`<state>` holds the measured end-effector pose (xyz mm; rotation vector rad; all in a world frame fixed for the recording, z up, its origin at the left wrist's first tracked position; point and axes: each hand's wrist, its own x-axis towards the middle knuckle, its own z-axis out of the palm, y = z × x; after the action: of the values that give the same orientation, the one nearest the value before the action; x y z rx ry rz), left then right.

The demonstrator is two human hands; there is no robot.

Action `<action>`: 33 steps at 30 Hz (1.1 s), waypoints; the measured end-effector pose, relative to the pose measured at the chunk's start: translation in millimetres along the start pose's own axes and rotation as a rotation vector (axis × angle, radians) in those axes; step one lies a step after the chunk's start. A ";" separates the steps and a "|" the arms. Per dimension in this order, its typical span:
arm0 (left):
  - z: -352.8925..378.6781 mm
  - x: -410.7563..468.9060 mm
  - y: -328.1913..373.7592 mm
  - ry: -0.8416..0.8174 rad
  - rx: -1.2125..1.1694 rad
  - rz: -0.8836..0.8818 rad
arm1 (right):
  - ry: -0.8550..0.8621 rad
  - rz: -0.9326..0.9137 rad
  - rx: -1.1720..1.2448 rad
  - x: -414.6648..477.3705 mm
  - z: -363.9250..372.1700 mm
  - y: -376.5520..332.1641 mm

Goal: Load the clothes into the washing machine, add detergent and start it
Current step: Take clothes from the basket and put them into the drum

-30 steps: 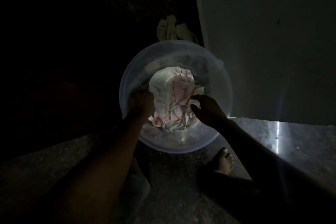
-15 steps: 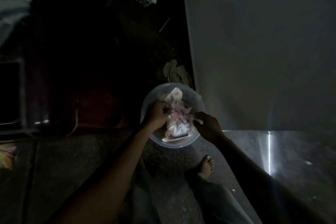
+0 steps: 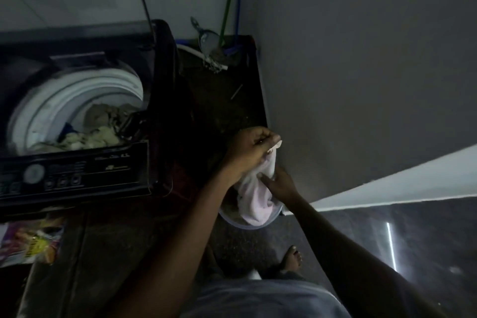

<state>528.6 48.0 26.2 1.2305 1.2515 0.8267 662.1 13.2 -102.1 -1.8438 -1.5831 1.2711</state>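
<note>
A pale pink and white cloth [image 3: 254,197] hangs above a translucent plastic basin [image 3: 241,223] on the dark floor. My left hand [image 3: 249,151] grips the cloth's top end. Lower down, my right hand [image 3: 280,184] holds the cloth at its side. At the left stands a black top-loading washing machine [image 3: 85,162] with its lid up. Several clothes [image 3: 98,131] lie in its white drum. A colourful detergent packet [image 3: 31,242] lies below the machine at the left edge.
A grey wall [image 3: 361,72] runs close on the right. A green pole [image 3: 228,8] and a blue pole [image 3: 238,2] lean in the far corner by a dustpan [image 3: 206,39]. My bare foot [image 3: 293,258] stands on the floor behind the basin.
I have straightened up, so the basin looks smaller and the washing machine has come into view. Both hands have lifted the cloth out of the basin.
</note>
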 end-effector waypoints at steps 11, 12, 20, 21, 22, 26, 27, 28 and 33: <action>-69.8 -3.3 -30.6 0.001 0.740 -0.084 | 0.274 -0.036 0.391 -9.4 -57.7 -62.7; -66.7 -4.0 -29.9 -0.032 0.776 -0.036 | 0.270 -0.080 0.353 -9.8 -62.9 -77.7; -32.6 6.9 17.2 0.049 0.346 0.109 | 0.224 -0.501 0.196 -18.3 -89.7 -194.7; -33.5 10.1 24.3 0.096 0.273 0.114 | 0.225 -0.523 0.246 -17.9 -95.3 -199.5; -34.7 13.9 32.0 0.142 0.226 0.144 | 0.209 -0.535 0.303 -18.3 -101.4 -200.7; -40.7 19.3 80.8 0.325 -0.152 0.189 | 0.189 -0.424 0.421 -22.3 -114.9 -179.3; -40.9 18.9 97.5 0.323 -0.309 0.174 | 0.197 -0.384 0.400 -22.9 -113.7 -172.5; -41.2 20.3 111.9 0.295 -0.460 0.176 | 0.165 -0.344 0.363 -22.9 -109.2 -166.7; -31.9 18.7 161.3 0.189 -0.775 0.215 | -0.132 -0.176 0.170 -6.9 -60.9 -146.9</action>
<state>526.9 105.9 181.3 0.6631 0.8071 1.4423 629.5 63.5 45.4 -1.5113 -1.6100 1.4229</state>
